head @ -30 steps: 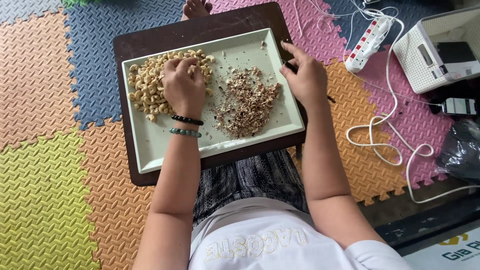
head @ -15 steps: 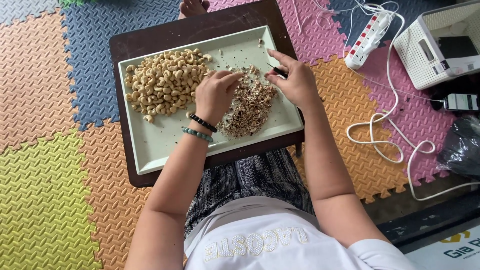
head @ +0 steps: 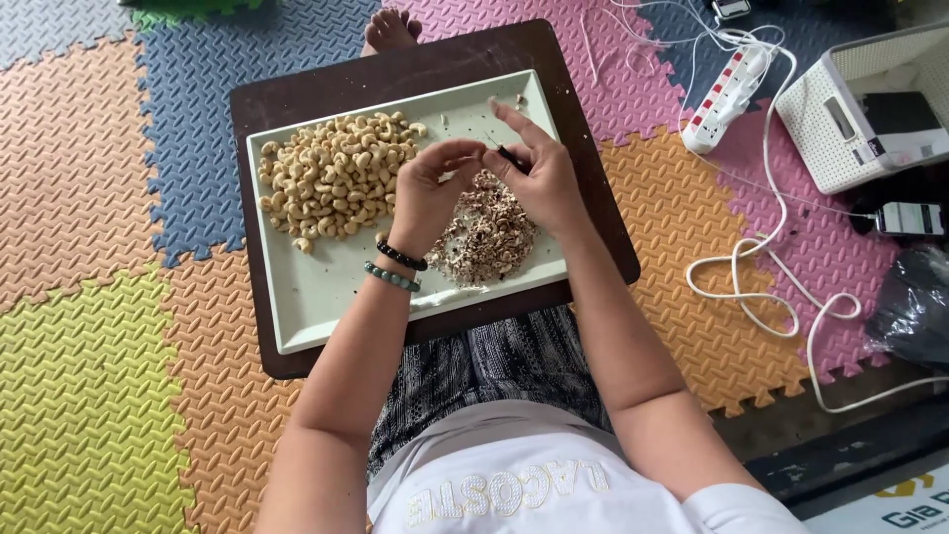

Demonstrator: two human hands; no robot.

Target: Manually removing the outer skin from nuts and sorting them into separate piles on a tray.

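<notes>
A pale green rectangular tray (head: 326, 297) rests on a dark brown lap board (head: 297, 84). A heap of cashew nuts (head: 331, 178) lies in the tray's left half, and a pile of brown husk bits (head: 489, 232) lies in its middle. My left hand (head: 430, 193) hovers over the husk pile with its fingertips pinched, apparently on one cashew that I can barely make out. My right hand (head: 539, 173) meets it there, gripping a thin dark-handled tool (head: 509, 153).
Coloured foam floor mats (head: 89, 297) surround the board. A white power strip (head: 732, 84) and looping white cables (head: 761, 287) lie to the right, beside a white perforated box (head: 870, 109), a small dark device (head: 909, 218) and a black bag (head: 914, 302). A bare foot (head: 390, 30) shows beyond the board.
My left hand left the cashew heap and came right over the husk pile. My right hand moved in from the tray's right edge until both hands met.
</notes>
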